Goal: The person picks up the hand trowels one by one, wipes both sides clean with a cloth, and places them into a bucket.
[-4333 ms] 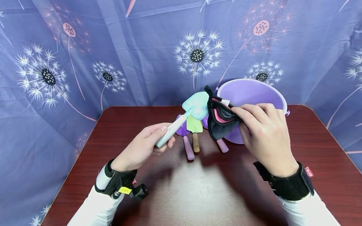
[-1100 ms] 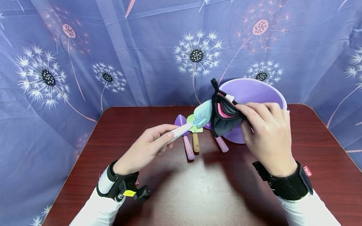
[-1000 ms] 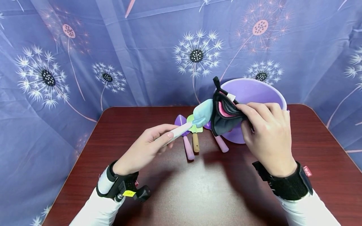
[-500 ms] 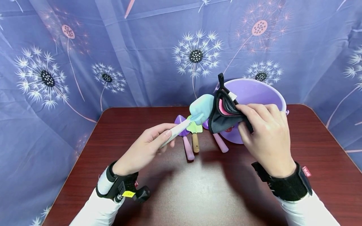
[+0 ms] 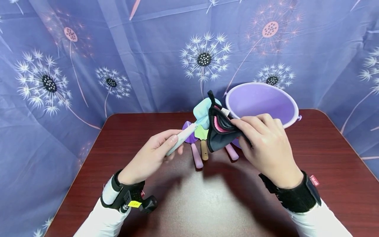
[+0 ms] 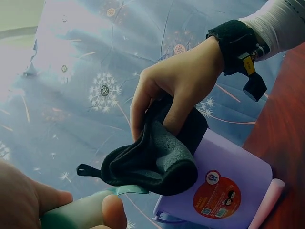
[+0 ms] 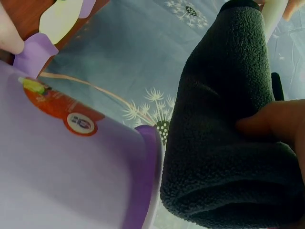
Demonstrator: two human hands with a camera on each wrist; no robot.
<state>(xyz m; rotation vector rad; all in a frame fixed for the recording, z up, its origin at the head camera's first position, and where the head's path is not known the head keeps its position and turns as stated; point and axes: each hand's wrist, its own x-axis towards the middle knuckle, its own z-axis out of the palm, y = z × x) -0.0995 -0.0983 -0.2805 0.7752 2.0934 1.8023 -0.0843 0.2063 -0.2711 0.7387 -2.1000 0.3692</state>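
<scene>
My left hand (image 5: 152, 153) grips the white handle of a toy shovel (image 5: 182, 139), whose light blue blade points up and away to the right. With thumb and fingers, my right hand (image 5: 267, 149) pinches a folded dark grey cleaning cloth (image 5: 223, 140) that has black edging, a pink layer and a hanging loop. The cloth overlaps the right side of the blade and hides part of it. In the left wrist view the cloth (image 6: 147, 157) hangs against the blade's edge. Fleecy cloth (image 7: 224, 109) fills much of the right wrist view, with my right thumb pressing it.
A purple bucket (image 5: 260, 100) stands at the back right of the dark red table (image 5: 142, 125). On the table before it lie a purple shovel (image 5: 196, 157), a green shovel with a tan handle (image 5: 204, 150) and another shovel with a pink handle (image 5: 232, 152). A patterned blue curtain (image 5: 154, 49) hangs behind.
My right hand has moved left and slightly down with the cloth, which now covers more of the blade. Over these seconds the blade has tilted and turned in my left hand.
</scene>
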